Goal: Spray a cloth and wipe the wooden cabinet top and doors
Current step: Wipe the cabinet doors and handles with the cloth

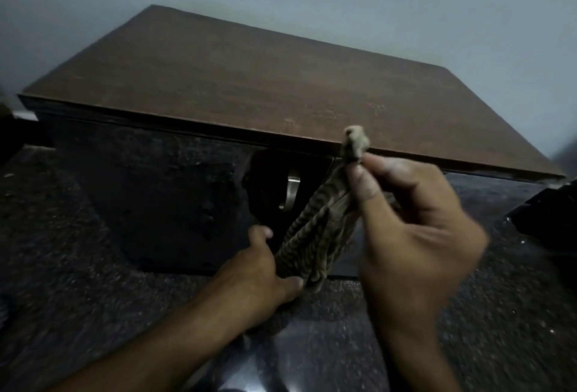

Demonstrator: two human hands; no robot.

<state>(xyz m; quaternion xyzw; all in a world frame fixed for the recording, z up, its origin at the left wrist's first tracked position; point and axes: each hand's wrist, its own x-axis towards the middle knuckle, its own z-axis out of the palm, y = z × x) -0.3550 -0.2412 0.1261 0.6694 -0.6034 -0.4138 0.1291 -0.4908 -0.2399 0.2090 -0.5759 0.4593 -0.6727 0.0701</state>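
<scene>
The stripy cloth (315, 235) hangs between both hands, in front of the cabinet's dark door (162, 204). The right hand (415, 223) pinches its top end. The left hand (265, 276) grips its bottom. The brown cabinet top (249, 89) is behind.

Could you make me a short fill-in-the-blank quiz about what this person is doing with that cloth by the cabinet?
1. The striped cloth is held by ____ hands.
2. The right hand pinches the cloth near its ____ end, while the left hand grips it lower down.
3. The cabinet top is brown and made of ____.
4. A metal handle shows on the cabinet's dark ____, just left of the cloth.

Missing words: both; upper; wood; front
</scene>
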